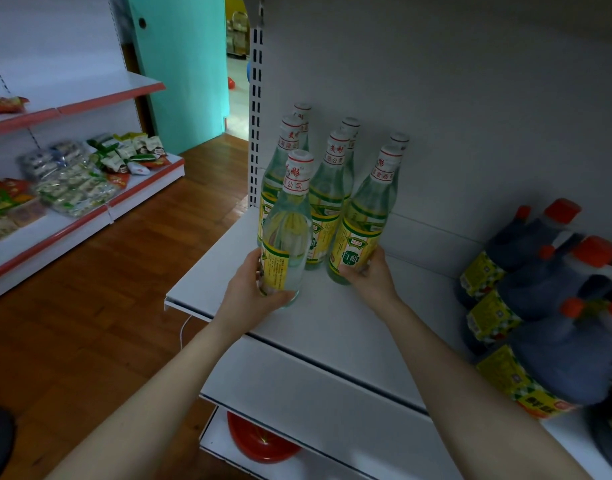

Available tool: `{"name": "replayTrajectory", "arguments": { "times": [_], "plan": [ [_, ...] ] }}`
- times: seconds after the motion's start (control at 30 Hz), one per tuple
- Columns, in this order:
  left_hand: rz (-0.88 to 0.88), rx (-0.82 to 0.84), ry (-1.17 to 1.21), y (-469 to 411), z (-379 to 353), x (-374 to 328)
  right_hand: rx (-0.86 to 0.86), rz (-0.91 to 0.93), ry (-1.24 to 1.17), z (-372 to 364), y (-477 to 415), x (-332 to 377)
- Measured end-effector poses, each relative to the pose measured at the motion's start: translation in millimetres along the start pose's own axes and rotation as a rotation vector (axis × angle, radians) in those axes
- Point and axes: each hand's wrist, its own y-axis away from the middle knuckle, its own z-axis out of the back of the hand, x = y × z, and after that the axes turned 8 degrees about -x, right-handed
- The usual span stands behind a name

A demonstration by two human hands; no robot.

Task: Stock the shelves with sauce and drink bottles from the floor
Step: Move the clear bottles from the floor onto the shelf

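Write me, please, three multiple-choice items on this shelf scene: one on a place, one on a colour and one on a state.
1. Where do the dark jugs stand relative to the clear bottles?
A. To their left
B. To their right, on the same shelf
C. On the floor

2. What colour are the jugs' caps?
A. Blue
B. Orange
C. Black

3. What is the left hand doing?
A. Gripping a clear bottle
B. Hanging idle
C. Holding a snack packet

Answers: 1 B, the jugs crowd the shelf's right end; 2 B, every cap in view shows orange; 3 A, its fingers wrap the lower body of the front-left bottle.
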Motion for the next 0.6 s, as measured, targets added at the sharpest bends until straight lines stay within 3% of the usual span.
{"name": "replayTrajectory", "arguments": {
  "times": [0.6],
  "plan": [
    [0.017, -0.077, -0.011, -17.2, 23.1, 10.3, 0.009, 0.046, -0.018, 0.5, 1.8, 0.9]
  ]
}}
